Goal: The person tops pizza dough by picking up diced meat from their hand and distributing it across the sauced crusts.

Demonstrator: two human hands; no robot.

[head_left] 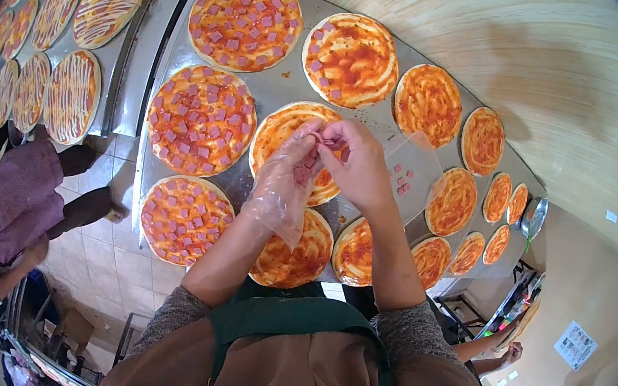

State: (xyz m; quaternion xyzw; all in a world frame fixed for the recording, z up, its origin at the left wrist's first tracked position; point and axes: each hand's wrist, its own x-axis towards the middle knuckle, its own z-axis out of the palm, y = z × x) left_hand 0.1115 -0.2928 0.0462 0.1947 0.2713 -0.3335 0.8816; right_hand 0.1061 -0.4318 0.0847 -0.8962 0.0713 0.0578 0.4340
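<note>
My left hand (283,178), in a loose clear plastic glove, is closed around pink diced ham (306,168). My bare right hand (352,160) meets its fingertips, thumb and fingers pinched at the pink pieces there. Both hands are above a sauced pizza base (279,123), which they partly cover. To the left lies a pizza with many ham cubes (201,120). Beyond the hands, another sauced base (351,60) carries a few cubes along its left side. Right of my right hand is a clear plastic container (416,160) with several ham cubes inside.
Several more sauced bases, one of them (452,202), cover the right of the metal table (280,89). A second table at the left bears pizzas with pale drizzled stripes (73,95). A metal bowl (534,217) is at the far end. Other people stand at left and lower right.
</note>
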